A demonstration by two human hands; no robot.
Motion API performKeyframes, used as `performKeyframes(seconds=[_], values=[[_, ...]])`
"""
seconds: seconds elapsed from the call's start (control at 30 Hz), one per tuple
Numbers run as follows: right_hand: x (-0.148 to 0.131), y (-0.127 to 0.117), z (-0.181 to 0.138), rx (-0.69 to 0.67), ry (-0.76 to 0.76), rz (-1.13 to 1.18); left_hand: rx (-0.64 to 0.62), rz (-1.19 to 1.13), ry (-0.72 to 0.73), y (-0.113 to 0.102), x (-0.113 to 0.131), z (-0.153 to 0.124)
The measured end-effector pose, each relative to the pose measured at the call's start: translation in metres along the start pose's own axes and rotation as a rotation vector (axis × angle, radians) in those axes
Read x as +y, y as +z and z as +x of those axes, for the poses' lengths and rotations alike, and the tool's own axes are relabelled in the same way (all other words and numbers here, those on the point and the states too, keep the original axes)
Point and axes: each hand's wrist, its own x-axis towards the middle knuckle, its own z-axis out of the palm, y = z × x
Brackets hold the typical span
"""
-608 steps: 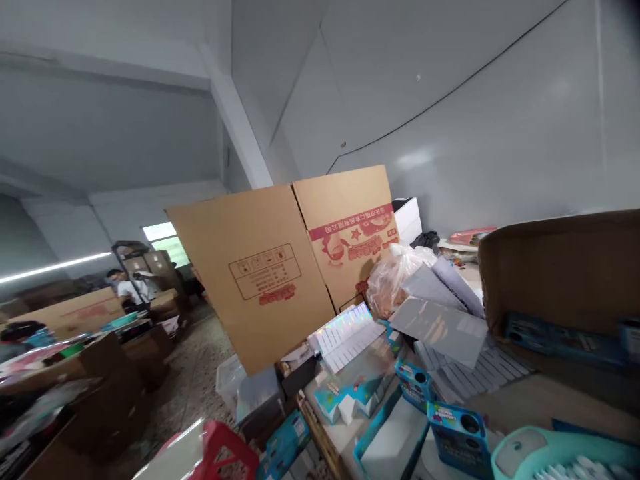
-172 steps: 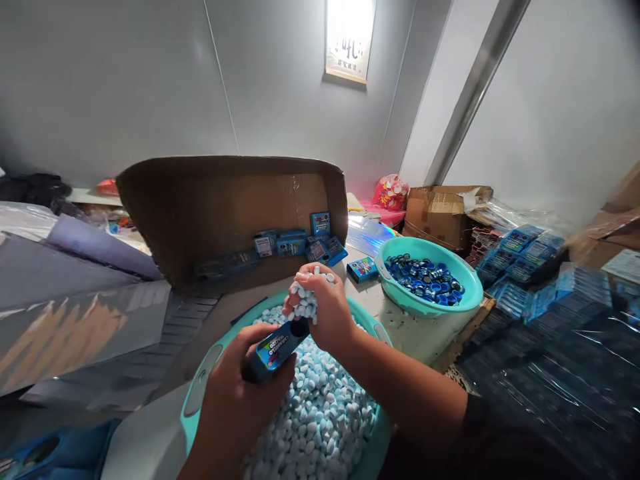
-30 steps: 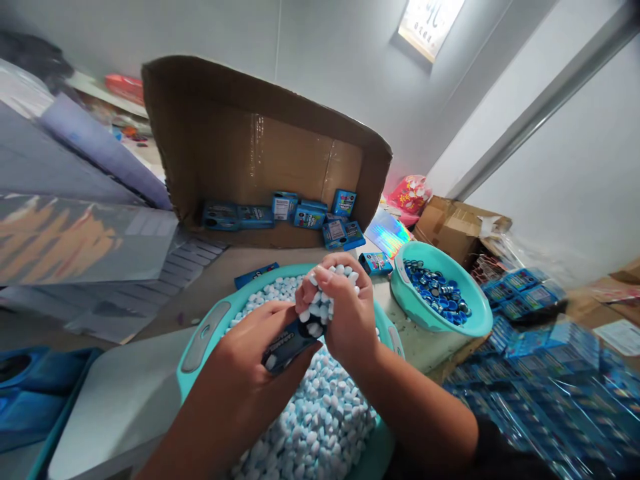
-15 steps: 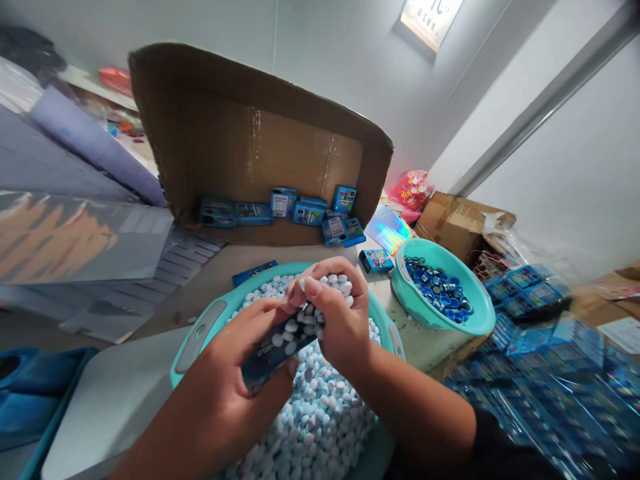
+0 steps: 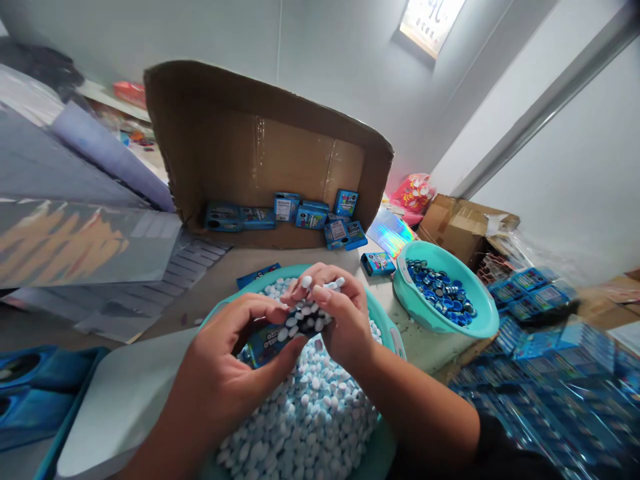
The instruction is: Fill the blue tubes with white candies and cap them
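Observation:
My left hand (image 5: pixel 220 360) is wrapped round a small blue printed box (image 5: pixel 265 345), tilted with its open end toward my right hand. White and pale blue candies (image 5: pixel 300 320) heap at that open end. My right hand (image 5: pixel 345 313) is closed on a handful of the same candies, with the thumb pressing at the box mouth; a few candies show above its fingers. Both hands are over a turquoise basin (image 5: pixel 393 337) filled with loose candies (image 5: pixel 310 407).
A cardboard box (image 5: pixel 310 153) on its side holds several blue boxes (image 5: pixel 313 215). To the right, a second turquoise basin (image 5: pixel 483 293) holds blue and silver round pieces (image 5: pixel 440 290). A blue box (image 5: pixel 377 263) lies between. Wrapped blue packs (image 5: pixel 540 373) are stacked at right.
The box in my left hand has turned so more of its printed side shows. My left fingers have shifted along it. The right hand stays at the box mouth. The view has shifted slightly.

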Motion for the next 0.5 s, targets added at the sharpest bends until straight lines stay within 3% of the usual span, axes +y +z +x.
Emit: performKeyframes(seconds=[0.27, 0.4, 0.5], values=[[-0.0012, -0.0011, -0.0024, 0.003, 0.000, -0.064, 0.069, 0.161, 0.321, 0.0017, 0.0016, -0.0047], [0.0013, -0.0031, -0.0026, 0.023, -0.017, -0.106, -0.026, 0.222, 0.465, 0.0052, -0.0025, 0.0010], [0.0017, -0.0017, -0.0036, 0.060, -0.032, -0.109, -0.056, 0.265, 0.489, 0.0060, -0.0001, 0.0036]])
